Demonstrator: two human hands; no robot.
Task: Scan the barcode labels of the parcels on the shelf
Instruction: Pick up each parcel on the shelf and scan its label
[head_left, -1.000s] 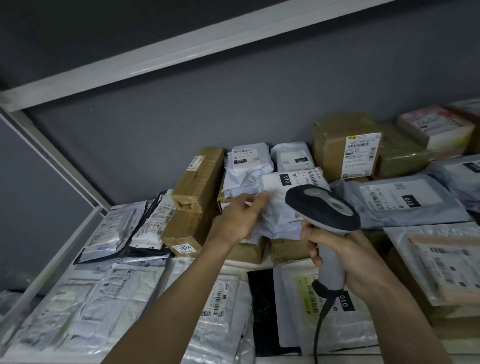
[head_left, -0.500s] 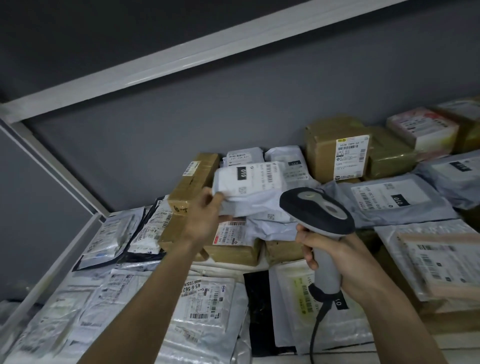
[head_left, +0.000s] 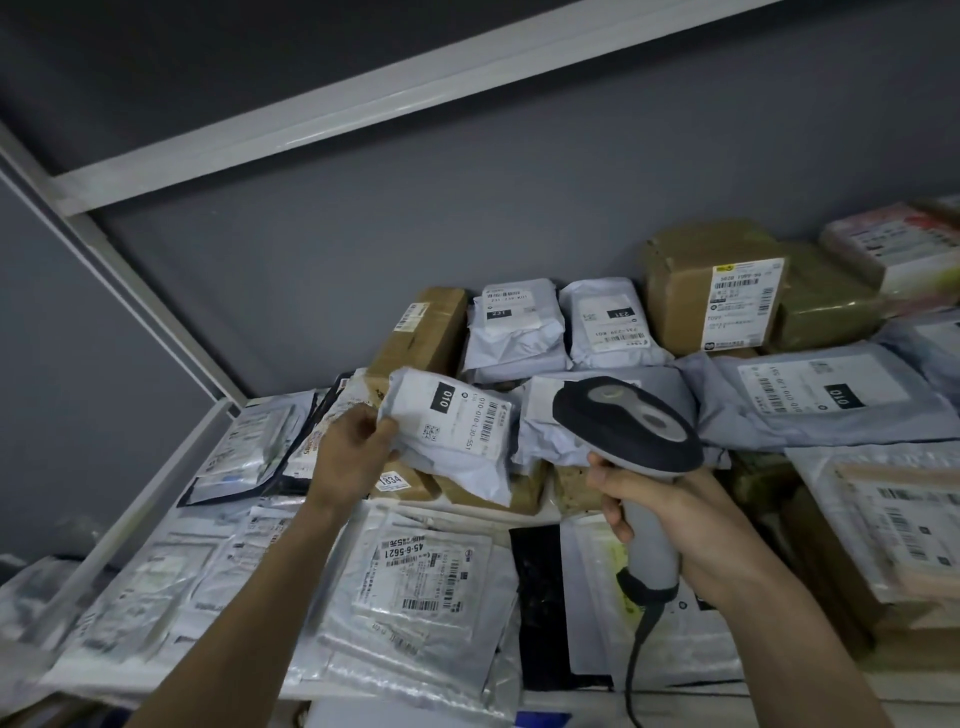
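My left hand (head_left: 353, 452) pinches the left edge of a white poly-bag parcel (head_left: 457, 441) marked 010, its barcode label facing up. The parcel hangs tilted over brown boxes at the shelf's middle. My right hand (head_left: 670, 519) grips the grey handle of a barcode scanner (head_left: 628, 426), whose dark head sits just right of the held parcel. The scanner's cable (head_left: 636, 654) runs down past the shelf's front edge. Two more white bags marked 231 (head_left: 514, 332) (head_left: 613, 327) stand behind.
Flat plastic mailers (head_left: 415, 587) cover the shelf's front. Brown cartons (head_left: 717, 296) line the back wall, and grey bags (head_left: 821, 405) and a labelled packet (head_left: 904, 519) lie at the right. A white shelf rail (head_left: 130, 519) borders the left side. An upper shelf beam (head_left: 363, 98) crosses overhead.
My left hand has lifted the 010 parcel off the pile, carried it left and lowered it, turning its label. The scanner hand has stayed nearly still.
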